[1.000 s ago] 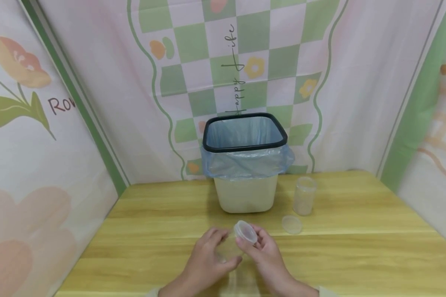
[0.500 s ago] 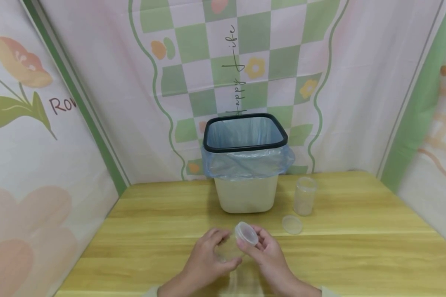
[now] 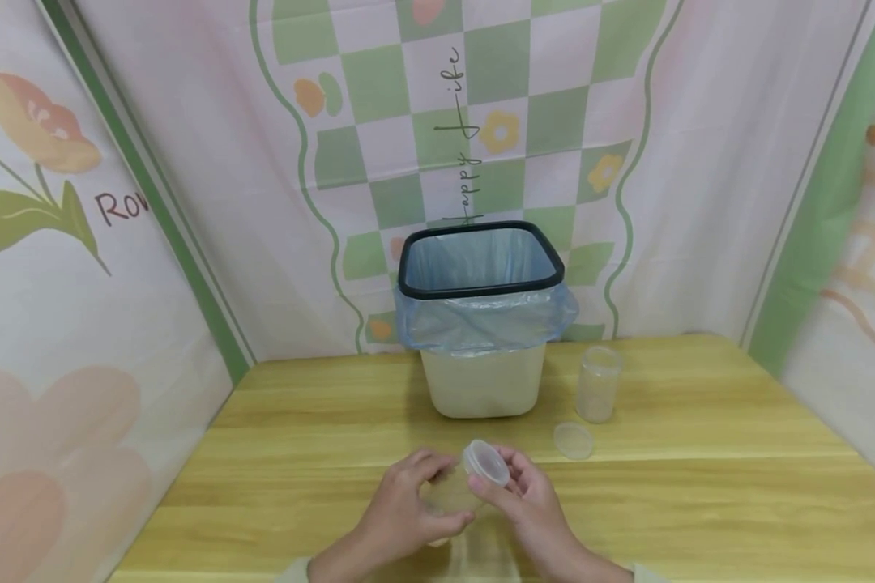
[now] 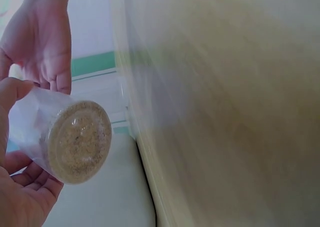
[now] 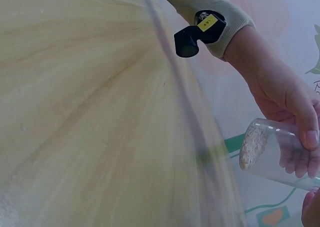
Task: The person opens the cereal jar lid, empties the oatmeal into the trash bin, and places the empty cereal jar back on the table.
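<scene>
A clear cylindrical jar (image 3: 448, 491) is tilted between the two hands over the near part of the table. My left hand (image 3: 407, 508) grips its body, thumb on one side and fingers on the other. On the jar's mouth sits a translucent lid (image 3: 488, 463), which my right hand (image 3: 531, 504) pinches at the rim between thumb and fingers. Whether the lid is fully seated cannot be told. In the left wrist view, pale grainy bits cover the jar's base (image 4: 80, 143). The right wrist view has the same grainy layer (image 5: 254, 146) lying at the jar's bottom end.
A cream bin (image 3: 483, 387) with a blue bag (image 3: 484, 320) and black rim stands at the back middle of the wooden table (image 3: 299, 453). Right of it are an upright clear jar (image 3: 597, 387) and a loose round lid (image 3: 573, 441). Printed curtains (image 3: 189, 202) enclose the table.
The jar and its lid have shifted slightly toward me and to the right, with both hands still holding them. The bin, upright jar and loose lid have stayed put.
</scene>
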Available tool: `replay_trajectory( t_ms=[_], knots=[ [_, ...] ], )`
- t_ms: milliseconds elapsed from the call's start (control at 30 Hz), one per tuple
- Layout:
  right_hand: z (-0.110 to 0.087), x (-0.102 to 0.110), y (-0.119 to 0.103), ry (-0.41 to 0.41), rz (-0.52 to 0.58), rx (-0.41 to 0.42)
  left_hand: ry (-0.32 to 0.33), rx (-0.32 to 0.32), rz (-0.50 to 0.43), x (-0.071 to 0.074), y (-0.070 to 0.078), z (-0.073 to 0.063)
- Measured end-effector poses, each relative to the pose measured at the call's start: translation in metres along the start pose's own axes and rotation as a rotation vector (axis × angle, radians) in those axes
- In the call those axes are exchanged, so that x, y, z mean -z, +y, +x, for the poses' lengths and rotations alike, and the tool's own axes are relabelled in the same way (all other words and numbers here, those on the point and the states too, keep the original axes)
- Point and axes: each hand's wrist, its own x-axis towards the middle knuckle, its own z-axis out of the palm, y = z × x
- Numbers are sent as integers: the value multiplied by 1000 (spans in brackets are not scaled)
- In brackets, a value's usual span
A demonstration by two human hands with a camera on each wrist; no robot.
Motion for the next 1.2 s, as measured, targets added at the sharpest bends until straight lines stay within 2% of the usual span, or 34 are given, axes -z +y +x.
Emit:
replay_trajectory(
  t_ms=[167,233,333,533,667,800,967,1067,1200],
  knots=[
    [-1,3,0,-36,-10,12,-19,-12,-32,1,-1,1],
    [-1,5,0,-67,-16,20,-44,2,-77,2,-1,1],
    [0,11,1,-131,-28,40,-96,52,-178,4,-1,1],
    [7,24,5,-308,-17,126,-230,195,-448,6,-6,1],
    [11,30,8,-396,4,180,-282,236,-534,4,-9,1],
    [13,32,11,-426,17,191,-278,244,-510,3,-10,1],
    [13,29,9,-390,33,181,-208,257,-429,1,-7,2],
    [10,23,7,-294,29,160,-143,236,-358,0,-4,3],
    [5,12,4,-119,37,133,-57,188,-230,-3,-1,2]
  ],
)
